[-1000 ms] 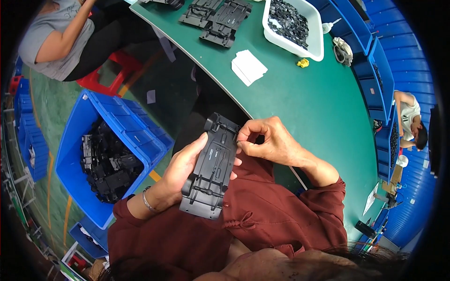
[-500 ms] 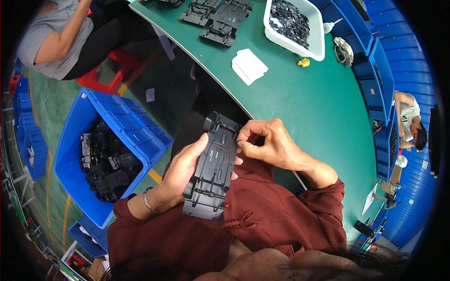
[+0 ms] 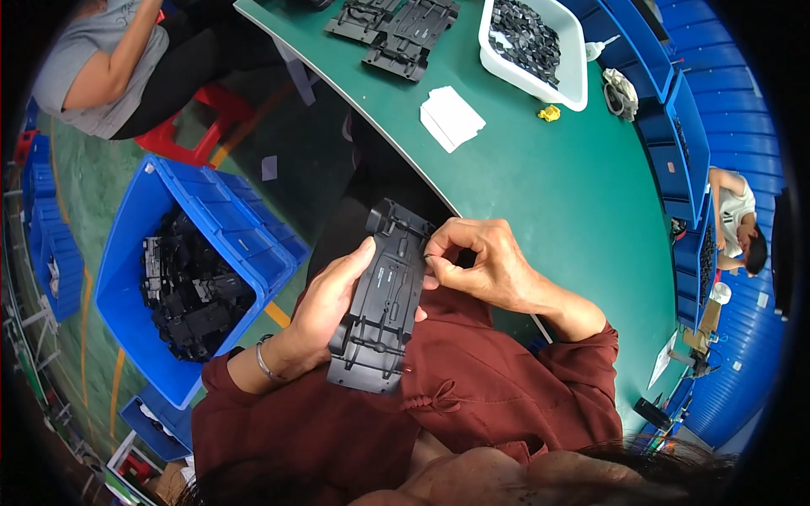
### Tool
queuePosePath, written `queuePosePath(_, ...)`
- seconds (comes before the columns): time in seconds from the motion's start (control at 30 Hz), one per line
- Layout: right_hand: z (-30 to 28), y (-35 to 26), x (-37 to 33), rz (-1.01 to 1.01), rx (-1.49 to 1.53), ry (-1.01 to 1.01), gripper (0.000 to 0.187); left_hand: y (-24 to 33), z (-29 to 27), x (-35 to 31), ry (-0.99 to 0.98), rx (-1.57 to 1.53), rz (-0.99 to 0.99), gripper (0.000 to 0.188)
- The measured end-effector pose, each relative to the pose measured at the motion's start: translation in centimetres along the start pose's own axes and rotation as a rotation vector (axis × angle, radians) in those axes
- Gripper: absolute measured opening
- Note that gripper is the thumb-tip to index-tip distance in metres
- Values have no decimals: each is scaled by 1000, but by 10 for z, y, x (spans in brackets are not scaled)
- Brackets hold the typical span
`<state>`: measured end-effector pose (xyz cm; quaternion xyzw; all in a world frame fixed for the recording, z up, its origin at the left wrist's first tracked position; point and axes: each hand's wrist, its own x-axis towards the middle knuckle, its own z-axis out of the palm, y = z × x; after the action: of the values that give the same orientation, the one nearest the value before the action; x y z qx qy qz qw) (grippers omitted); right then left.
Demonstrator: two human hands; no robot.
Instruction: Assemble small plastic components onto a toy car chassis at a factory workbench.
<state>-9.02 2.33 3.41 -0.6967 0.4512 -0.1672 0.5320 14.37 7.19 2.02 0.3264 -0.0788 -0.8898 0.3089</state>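
A long black plastic toy car chassis (image 3: 381, 295) lies tilted across my lap. My left hand (image 3: 327, 297) is closed round it, thumb on the near-left edge and fingertips showing past the right edge. At the chassis's upper right edge, my right hand (image 3: 477, 263) pinches with thumb and forefinger. A tiny dark bit shows at those fingertips, too small to name. Similar black chassis (image 3: 403, 52) rest at the far end of the green table (image 3: 540, 185).
A white tub (image 3: 540, 91) of small black parts stands on the table, near white cards (image 3: 452, 120) and a yellow scrap (image 3: 549, 113). On my left is a blue crate (image 3: 126, 278) of black parts. Blue bins (image 3: 675, 152) line the right side. Two other people sit nearby.
Almost nothing differs. My right hand has shifted very slightly at the chassis edge, still pinching; the left hand keeps its hold. The view has moved a little.
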Motion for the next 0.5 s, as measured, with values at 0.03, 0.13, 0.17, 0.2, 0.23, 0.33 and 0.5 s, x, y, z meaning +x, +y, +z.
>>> queuePosePath(0.03,0,0,0,1,0,-1,6,1,1,-1,10,2,-2,62)
queuePosePath(0.13,-1,-1,0,4,-20,-12,7,0,4,-2,14,56,45,62)
queuePosePath(0.17,-1,-2,0,11,-12,-12,7,0,4,-2,13,55,44,62)
queuePosePath(0.2,-1,-3,1,18,-4,-12,7,1,3,-2,9,58,43,61)
queuePosePath(0.23,-1,-3,0,18,-4,-12,7,1,3,-2,5,60,42,61)
queuePosePath(0.33,-1,-3,1,13,-3,-21,7,0,4,-1,17,97,69,61)
queuePosePath(0.5,3,-4,2,-154,-39,84,8,3,3,-1,-14,160,90,63)
